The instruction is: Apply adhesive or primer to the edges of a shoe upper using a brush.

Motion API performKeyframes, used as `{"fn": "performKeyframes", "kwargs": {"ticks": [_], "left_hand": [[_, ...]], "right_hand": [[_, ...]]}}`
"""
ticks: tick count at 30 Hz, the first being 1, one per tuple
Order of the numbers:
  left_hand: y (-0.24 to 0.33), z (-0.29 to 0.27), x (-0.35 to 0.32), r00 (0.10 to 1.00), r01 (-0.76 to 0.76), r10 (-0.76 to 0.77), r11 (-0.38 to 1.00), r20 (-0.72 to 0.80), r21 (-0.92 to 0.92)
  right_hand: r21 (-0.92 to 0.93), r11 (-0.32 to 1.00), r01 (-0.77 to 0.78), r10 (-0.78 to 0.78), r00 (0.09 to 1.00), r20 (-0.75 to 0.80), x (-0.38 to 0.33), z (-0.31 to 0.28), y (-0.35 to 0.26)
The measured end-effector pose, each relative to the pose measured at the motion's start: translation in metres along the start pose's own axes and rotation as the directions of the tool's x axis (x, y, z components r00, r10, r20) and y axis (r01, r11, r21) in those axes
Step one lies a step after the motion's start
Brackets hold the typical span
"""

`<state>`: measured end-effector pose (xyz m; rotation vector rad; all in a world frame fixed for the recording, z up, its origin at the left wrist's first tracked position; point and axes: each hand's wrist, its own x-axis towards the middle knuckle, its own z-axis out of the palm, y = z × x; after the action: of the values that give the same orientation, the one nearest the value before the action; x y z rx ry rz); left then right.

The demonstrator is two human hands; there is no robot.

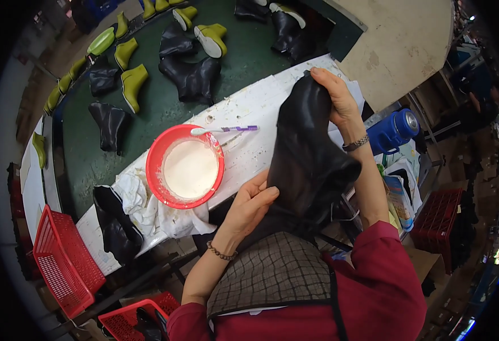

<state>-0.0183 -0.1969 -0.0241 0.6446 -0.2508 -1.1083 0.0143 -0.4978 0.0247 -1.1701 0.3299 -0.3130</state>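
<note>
Between my two hands hangs a black leather boot upper (309,142), held over the front edge of the work surface. My right hand (340,99) grips its far end, thumb on top. My left hand (251,200) pinches its near left edge. Left of the upper stands a red bowl (154,159) holding a cream-white paste (191,169), with smears on its rim. A toothbrush (226,130) with a purple and white handle rests with its head on that rim. Under the bowl lies a crumpled white cloth (138,207).
On the green table (147,122) lie several black boot uppers (192,77) and yellow-green wedge-shaped pieces (133,85). One black boot (114,224) lies beside the cloth. Red plastic baskets (67,261) stand at the lower left. A blue jug (394,131) is near my right forearm.
</note>
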Motion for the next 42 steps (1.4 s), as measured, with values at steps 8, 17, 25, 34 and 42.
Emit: {"fn": "performKeyframes", "kwargs": {"ticks": [8, 17, 25, 34, 42], "left_hand": [[-0.019, -0.031, 0.009, 0.989, -0.001, 0.046, 0.954, 0.141, -0.3], [0.032, 0.069, 0.033, 0.981, -0.048, 0.106, 0.942, 0.16, -0.332], [0.032, 0.074, 0.041, 0.967, -0.07, 0.168, 0.896, 0.191, -0.438], [0.028, 0.051, 0.047, 0.992, -0.049, 0.1, 0.876, 0.083, -0.481], [0.034, 0.072, 0.039, 0.984, -0.178, 0.167, 0.903, -0.061, -0.392]], "right_hand": [[-0.249, 0.968, -0.02, 0.045, 0.995, 0.094, 0.054, 0.011, -0.026], [-0.429, 0.695, 0.577, -0.422, 0.81, 0.407, 0.081, -0.027, 0.057], [-0.203, 0.963, 0.178, -0.141, 0.973, 0.184, 0.085, -0.027, 0.069], [-0.39, 0.823, 0.413, -0.276, 0.89, 0.362, 0.104, -0.015, 0.064], [-0.187, 0.851, 0.491, -0.442, 0.861, 0.25, 0.152, -0.001, 0.093]]}}
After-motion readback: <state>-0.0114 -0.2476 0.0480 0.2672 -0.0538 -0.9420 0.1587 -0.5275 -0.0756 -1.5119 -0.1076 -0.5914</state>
